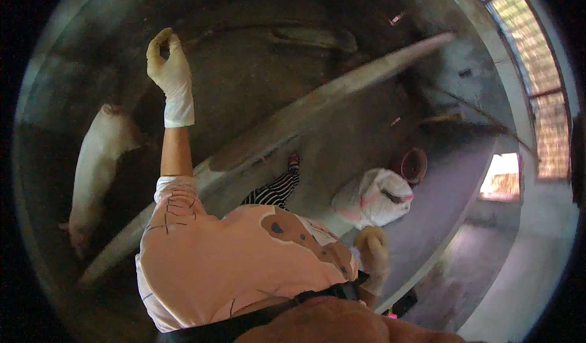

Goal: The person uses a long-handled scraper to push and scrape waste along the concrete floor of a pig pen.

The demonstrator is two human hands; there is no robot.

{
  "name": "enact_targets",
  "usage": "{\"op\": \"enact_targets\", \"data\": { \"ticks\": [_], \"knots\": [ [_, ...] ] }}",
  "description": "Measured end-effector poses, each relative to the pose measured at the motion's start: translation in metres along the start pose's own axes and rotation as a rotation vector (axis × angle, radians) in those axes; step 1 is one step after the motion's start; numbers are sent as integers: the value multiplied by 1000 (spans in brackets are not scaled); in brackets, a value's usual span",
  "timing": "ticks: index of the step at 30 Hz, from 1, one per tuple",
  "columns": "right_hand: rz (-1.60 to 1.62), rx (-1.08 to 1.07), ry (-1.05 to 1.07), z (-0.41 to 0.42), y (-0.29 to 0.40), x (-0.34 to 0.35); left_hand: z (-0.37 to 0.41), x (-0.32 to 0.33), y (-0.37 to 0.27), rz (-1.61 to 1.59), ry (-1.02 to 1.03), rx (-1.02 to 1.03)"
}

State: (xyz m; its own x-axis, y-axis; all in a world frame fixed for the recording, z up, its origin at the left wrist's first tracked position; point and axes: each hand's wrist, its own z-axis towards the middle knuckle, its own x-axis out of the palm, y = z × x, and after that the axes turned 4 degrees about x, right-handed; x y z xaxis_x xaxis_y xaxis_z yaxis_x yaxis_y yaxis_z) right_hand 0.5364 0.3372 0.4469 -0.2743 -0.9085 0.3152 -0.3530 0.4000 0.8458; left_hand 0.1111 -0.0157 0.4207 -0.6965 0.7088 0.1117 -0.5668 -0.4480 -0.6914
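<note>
My left hand [170,68], in a pale glove, reaches out at upper left over the dark floor. Its fingers curl round to the thumb, leaving a small dark gap; whether it pinches anything is unclear. Below and left of it stands a white pig [97,164], apart from my hand. My right hand [373,247], also gloved, is curled into a fist beside my torso. Just beyond that fist is a white woven sack [387,196] with pink markings. I cannot tell whether the hand touches the sack or holds something.
A low concrete kerb [320,93] crosses the floor diagonally between me and the pig. Beside the sack sits a round reddish-rimmed container [414,165]. A long dim shape [316,38] lies on the far floor. A wall with barred windows [526,45] curves along the right.
</note>
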Motion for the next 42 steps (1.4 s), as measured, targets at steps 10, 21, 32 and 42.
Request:
{"op": "enact_targets", "data": {
  "ticks": [10,21,32,42],
  "knots": [
    [-694,148,963,132,212,-9,-10,43,-47,2,-114,-121],
    [-667,389,1482,265,285,-13,-55,104,-61,1,-161,-218],
    [-716,616,1946,426,278,54,-113,93,-53,239,-499,-334],
    [-286,1140,796,553,107,106,-147,100,-86,-73,-737,-764]
  ]
}}
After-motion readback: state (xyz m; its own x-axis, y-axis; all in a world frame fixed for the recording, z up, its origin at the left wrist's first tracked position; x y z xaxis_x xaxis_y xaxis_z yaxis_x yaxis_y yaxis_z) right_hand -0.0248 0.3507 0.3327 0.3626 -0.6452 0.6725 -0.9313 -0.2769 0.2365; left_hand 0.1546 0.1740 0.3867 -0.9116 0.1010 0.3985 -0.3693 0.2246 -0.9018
